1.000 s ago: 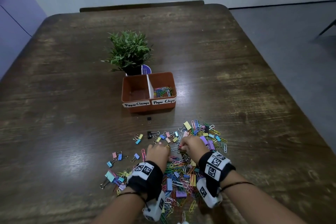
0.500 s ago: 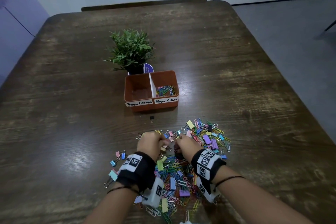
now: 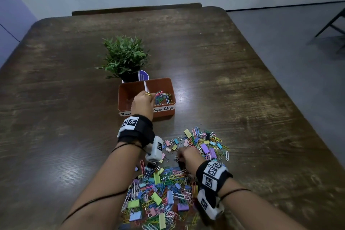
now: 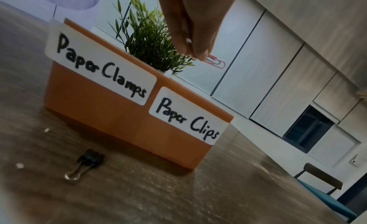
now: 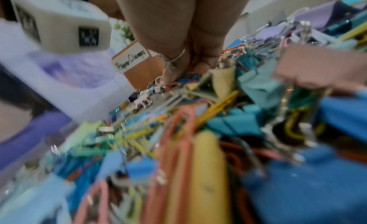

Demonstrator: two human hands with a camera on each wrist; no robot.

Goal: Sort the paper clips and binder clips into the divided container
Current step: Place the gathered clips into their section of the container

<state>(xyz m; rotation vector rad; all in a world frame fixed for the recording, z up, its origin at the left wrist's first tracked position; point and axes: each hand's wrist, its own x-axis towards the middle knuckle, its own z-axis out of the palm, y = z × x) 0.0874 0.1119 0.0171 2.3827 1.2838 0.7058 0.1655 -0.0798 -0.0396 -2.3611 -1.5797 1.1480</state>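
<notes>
An orange divided container (image 3: 165, 113) (image 4: 123, 117) bears the labels "Paper Clamps" on the left and "Paper Clips" on the right. Coloured paper clips (image 3: 163, 97) lie in its right compartment. My left hand (image 3: 142, 102) (image 4: 198, 54) hovers over the divider and pinches a red paper clip (image 4: 217, 63) at its fingertips. A big mixed pile of paper clips and binder clips (image 3: 164, 192) covers the near table. My right hand (image 3: 186, 153) (image 5: 178, 74) is down in that pile, its curled fingers pinching paper clips there.
A small potted plant (image 3: 125, 58) stands just behind the container. One black binder clip (image 4: 90, 160) lies alone on the wood in front of the container. A chair back (image 3: 136, 8) shows at the table's far edge.
My left hand has left the pile and moved forward over the container with a red paper clip. My right hand stays in the pile, shifted slightly.
</notes>
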